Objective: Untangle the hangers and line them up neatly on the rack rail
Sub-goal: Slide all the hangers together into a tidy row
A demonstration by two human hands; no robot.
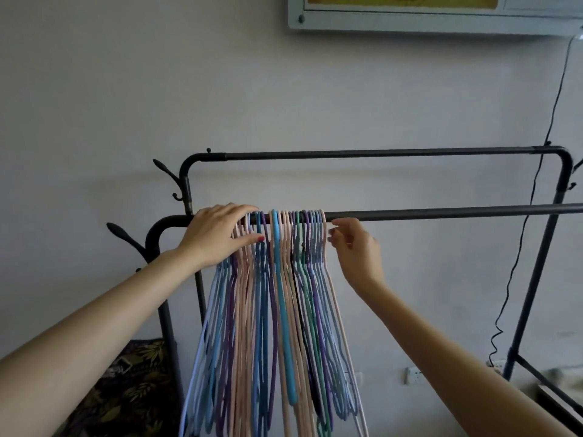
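- a patterned cloth [132,383] with leaf shapes lies at about 8 o'clock in the view, behind the rack's left post.
- the left hand [217,234] rests over the left end of the bunch, fingers stretched along the near rail [441,212] and across the hooks; the thumb, with a red nail, presses the necks of the pink hangers from below. the fingers lie nearly straight, not clenched.
- the hangers [277,294] hang in one tight bunch on the near rail, just left of centre, hooks packed side by side. colours run blue, purple, pink, bright blue, pink, green, purple, then pink at the right edge. their lower parts fan out toward 6 o'clock.
- the right hand [356,247] is at 3 o'clock of the bunch, just under the rail, fingers loosely curled, fingertips beside the outermost pink hanger; whether they pinch it cannot be told.
- the far rail [378,153] runs higher, at 12 o'clock of the bunch, bare.
- a black cable [550,121] hangs down the wall at 3 o'clock.
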